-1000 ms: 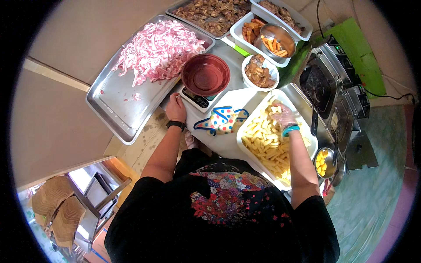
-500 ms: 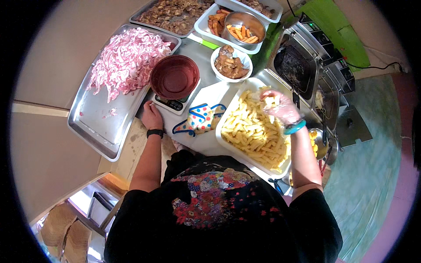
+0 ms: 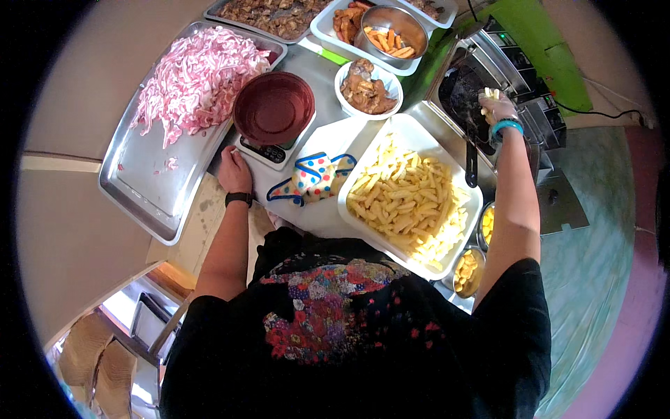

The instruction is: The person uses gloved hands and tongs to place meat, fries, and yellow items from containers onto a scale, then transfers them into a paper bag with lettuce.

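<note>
My right hand (image 3: 498,108), in a clear plastic glove with a turquoise bracelet at the wrist, is closed on a few raw french fries (image 3: 490,93) above the deep fryer (image 3: 466,98). A black fryer handle (image 3: 472,165) sticks out near that forearm. Left of it stands a white tub (image 3: 472,222) heaped with pale cut fries (image 3: 412,202). My left hand (image 3: 234,172), bare with a black wristband, rests with curled fingers on the table edge. Close by it stands a digital scale (image 3: 273,155) carrying an empty dark red bowl (image 3: 274,112).
A metal tray (image 3: 150,188) of pink shredded onion lies on the left. White-and-dotted cloth (image 3: 317,178) lies before the scale. A white bowl (image 3: 391,84) of cooked meat, a steel bowl (image 3: 419,31) of orange fries and a meat tray (image 3: 307,31) stand behind. Small pans (image 3: 466,272) sit right of the tub.
My right hand has come up out of the tub with fries and moved right and away, over the fryer. My left hand stays by the scale. The view has shifted slightly.
</note>
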A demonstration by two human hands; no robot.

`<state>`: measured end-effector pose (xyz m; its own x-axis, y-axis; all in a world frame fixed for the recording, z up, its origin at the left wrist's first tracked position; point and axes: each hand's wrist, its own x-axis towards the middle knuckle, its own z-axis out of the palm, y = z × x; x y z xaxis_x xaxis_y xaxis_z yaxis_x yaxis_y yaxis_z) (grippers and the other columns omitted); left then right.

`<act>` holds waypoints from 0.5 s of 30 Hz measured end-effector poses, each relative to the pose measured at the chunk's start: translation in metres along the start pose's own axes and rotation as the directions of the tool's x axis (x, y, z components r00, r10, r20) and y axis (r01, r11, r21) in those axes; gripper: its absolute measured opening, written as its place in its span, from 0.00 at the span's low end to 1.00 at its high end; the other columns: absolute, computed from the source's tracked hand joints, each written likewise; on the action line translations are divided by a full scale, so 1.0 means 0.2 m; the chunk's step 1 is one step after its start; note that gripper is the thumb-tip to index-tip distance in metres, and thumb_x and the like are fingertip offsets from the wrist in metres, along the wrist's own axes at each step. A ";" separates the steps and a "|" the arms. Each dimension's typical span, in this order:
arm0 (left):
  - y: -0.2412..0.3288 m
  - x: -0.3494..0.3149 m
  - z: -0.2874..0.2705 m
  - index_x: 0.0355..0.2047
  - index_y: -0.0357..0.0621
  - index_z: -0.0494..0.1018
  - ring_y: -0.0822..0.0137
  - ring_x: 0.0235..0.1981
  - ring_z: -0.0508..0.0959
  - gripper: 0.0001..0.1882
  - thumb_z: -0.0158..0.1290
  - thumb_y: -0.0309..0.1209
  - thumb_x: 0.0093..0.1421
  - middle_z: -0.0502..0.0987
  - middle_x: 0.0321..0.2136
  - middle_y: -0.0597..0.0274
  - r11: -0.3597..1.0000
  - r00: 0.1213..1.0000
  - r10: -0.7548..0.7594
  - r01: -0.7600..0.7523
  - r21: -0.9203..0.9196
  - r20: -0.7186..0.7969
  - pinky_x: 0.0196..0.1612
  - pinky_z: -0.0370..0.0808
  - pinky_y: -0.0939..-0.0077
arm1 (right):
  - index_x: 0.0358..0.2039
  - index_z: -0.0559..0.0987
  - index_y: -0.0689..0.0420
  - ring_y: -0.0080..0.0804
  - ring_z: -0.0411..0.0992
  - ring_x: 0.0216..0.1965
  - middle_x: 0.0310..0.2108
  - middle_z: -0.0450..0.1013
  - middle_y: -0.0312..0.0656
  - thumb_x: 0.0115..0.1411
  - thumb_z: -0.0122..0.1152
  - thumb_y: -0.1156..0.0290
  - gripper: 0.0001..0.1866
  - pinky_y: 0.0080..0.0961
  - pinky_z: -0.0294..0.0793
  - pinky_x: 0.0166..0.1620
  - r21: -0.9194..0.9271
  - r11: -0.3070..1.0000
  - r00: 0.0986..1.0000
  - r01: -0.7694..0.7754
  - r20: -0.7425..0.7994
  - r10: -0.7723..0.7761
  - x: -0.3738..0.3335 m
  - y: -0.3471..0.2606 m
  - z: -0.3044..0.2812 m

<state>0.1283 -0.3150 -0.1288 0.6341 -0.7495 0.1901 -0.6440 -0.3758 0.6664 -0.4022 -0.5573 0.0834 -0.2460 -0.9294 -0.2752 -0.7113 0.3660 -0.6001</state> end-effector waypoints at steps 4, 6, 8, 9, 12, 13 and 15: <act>-0.02 0.01 0.00 0.38 0.47 0.64 0.49 0.27 0.73 0.10 0.40 0.34 0.57 0.73 0.25 0.50 0.998 0.998 0.057 -0.057 -0.008 -0.039 0.28 0.67 0.59 | 0.55 0.60 0.47 0.47 0.60 0.51 0.52 0.58 0.54 0.48 0.55 0.52 0.33 0.38 0.65 0.48 -0.710 0.695 0.956 0.116 -0.109 -0.271 0.04 0.03 0.05; -0.01 0.00 -0.01 0.38 0.47 0.64 0.50 0.26 0.72 0.10 0.40 0.34 0.57 0.73 0.24 0.51 0.999 0.999 0.036 -0.036 0.018 -0.027 0.28 0.67 0.59 | 0.56 0.57 0.44 0.49 0.55 0.54 0.55 0.52 0.52 0.48 0.55 0.51 0.35 0.38 0.59 0.52 -0.747 0.643 0.934 0.170 -0.085 -0.346 -0.01 0.00 0.07; -0.02 0.01 0.00 0.37 0.48 0.64 0.50 0.26 0.73 0.10 0.40 0.35 0.57 0.73 0.24 0.52 0.999 1.000 0.027 -0.027 0.018 -0.011 0.27 0.67 0.60 | 0.57 0.55 0.41 0.51 0.51 0.57 0.59 0.47 0.49 0.48 0.54 0.50 0.36 0.37 0.54 0.57 -0.786 0.579 0.905 0.215 -0.063 -0.421 -0.15 -0.15 0.08; -0.04 -0.01 -0.02 0.37 0.48 0.64 0.51 0.25 0.73 0.10 0.40 0.35 0.57 0.73 0.23 0.52 0.999 1.000 0.009 -0.009 0.033 -0.012 0.27 0.68 0.60 | 0.54 0.61 0.43 0.48 0.55 0.55 0.57 0.52 0.46 0.47 0.56 0.54 0.33 0.35 0.56 0.56 -0.749 0.601 0.872 0.278 -0.066 -0.486 -0.26 -0.27 0.14; -0.02 0.00 0.00 0.37 0.48 0.64 0.51 0.25 0.73 0.09 0.41 0.35 0.57 0.73 0.23 0.53 0.998 0.996 0.067 -0.067 0.015 -0.054 0.26 0.67 0.60 | 0.48 0.69 0.46 0.39 0.63 0.50 0.49 0.64 0.47 0.48 0.57 0.60 0.24 0.31 0.61 0.52 -0.230 0.788 0.818 0.571 0.075 -0.571 -0.46 -0.25 0.28; -0.04 -0.01 0.00 0.37 0.48 0.65 0.52 0.25 0.73 0.09 0.41 0.35 0.57 0.73 0.23 0.53 0.998 0.997 0.058 -0.057 0.025 -0.054 0.26 0.67 0.60 | 0.48 0.68 0.47 0.39 0.65 0.48 0.47 0.66 0.46 0.48 0.57 0.59 0.24 0.31 0.62 0.51 -0.202 0.817 0.836 0.540 0.234 -0.495 -0.62 -0.34 0.36; -0.04 -0.01 0.00 0.37 0.48 0.65 0.52 0.25 0.73 0.10 0.41 0.35 0.57 0.73 0.23 0.53 0.998 0.997 0.059 -0.058 0.030 -0.055 0.26 0.68 0.60 | 0.49 0.67 0.49 0.40 0.66 0.46 0.44 0.68 0.46 0.48 0.57 0.59 0.26 0.32 0.64 0.49 -0.278 0.815 0.821 0.509 0.440 -0.362 -0.74 -0.36 0.52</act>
<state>0.1324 -0.3111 -0.1344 0.6171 -0.7397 0.2685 -0.6920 -0.3476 0.6327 -0.2467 -0.4409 0.0894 0.3457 -0.8748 -0.3393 -0.8877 -0.1878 -0.4203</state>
